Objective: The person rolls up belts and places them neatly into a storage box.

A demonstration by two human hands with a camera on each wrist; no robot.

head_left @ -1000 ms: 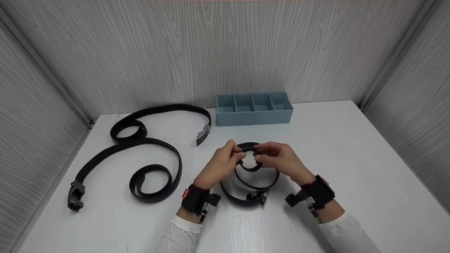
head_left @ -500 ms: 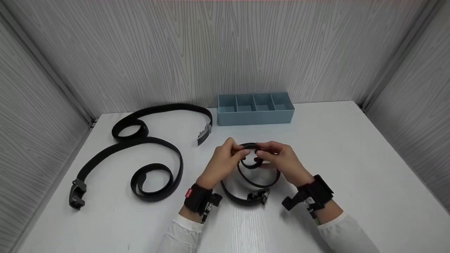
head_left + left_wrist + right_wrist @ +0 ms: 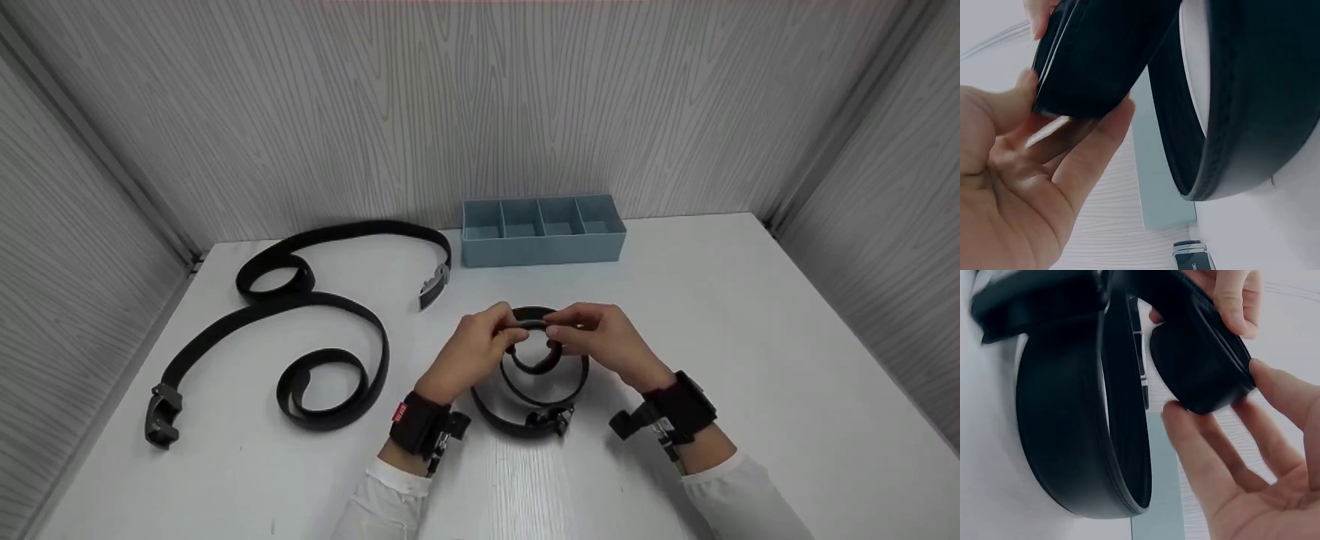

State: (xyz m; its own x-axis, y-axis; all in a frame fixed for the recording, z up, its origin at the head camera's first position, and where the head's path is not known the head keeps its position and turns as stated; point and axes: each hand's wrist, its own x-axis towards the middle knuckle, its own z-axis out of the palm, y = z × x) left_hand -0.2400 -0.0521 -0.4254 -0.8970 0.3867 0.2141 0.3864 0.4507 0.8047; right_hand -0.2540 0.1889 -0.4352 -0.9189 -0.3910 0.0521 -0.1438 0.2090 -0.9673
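Observation:
A black belt point(image 3: 517, 430) stands on edge before me in loose loops, its buckle point(image 3: 551, 418) lying nearest to my body. My left hand point(image 3: 466, 351) pinches the small inner coil from the left, between thumb and fingers. From the right, my right hand point(image 3: 613, 346) pinches the same coil with its thumb and fingertips. In the left wrist view the rolled layers point(image 3: 1109, 56) lie close together between thumb and fingers. The right wrist view shows the coil point(image 3: 1202, 371) above a wider loop point(image 3: 1072, 422) of the belt.
A second black belt point(image 3: 330, 301) curls on the left with its dark buckle point(image 3: 163, 416) near the table's left edge. Behind it lies a third belt point(image 3: 360, 229) with a silver buckle point(image 3: 433, 286). A blue-grey box point(image 3: 541, 251) with several compartments stands at the back wall.
Both hands stay at the coil while their fingers shift on it. The outer loop on the right has drawn in slightly. The other belts and the box have not moved.

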